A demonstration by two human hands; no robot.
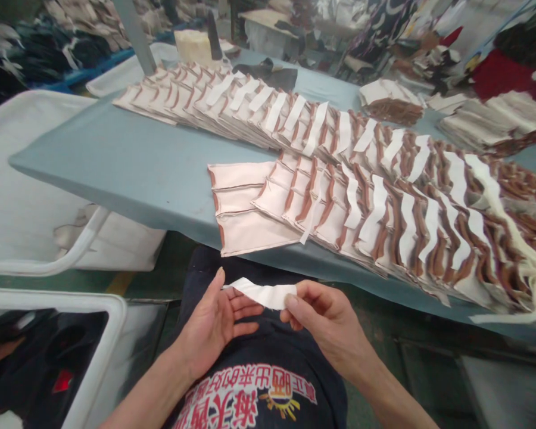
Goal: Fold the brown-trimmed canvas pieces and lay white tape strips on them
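1. So my right hand (324, 319) has one end of a white strip (265, 295) pinched between thumb and fingers.
2. Left hand (212, 325) is palm up, fingers loosely spread, with the strip's other end up by my thumb and index finger. Can't tell if I'm gripping it there.
3. The strip's over my lap, above my dark apron (272, 357), just off the near edge of the blue surface (116, 152).
4. Two overlapping rows of brown-edged cream pieces (256, 235) lie on that, more white strips (377, 205) across them.
5. Pale cord bundle (513, 235) on the right.
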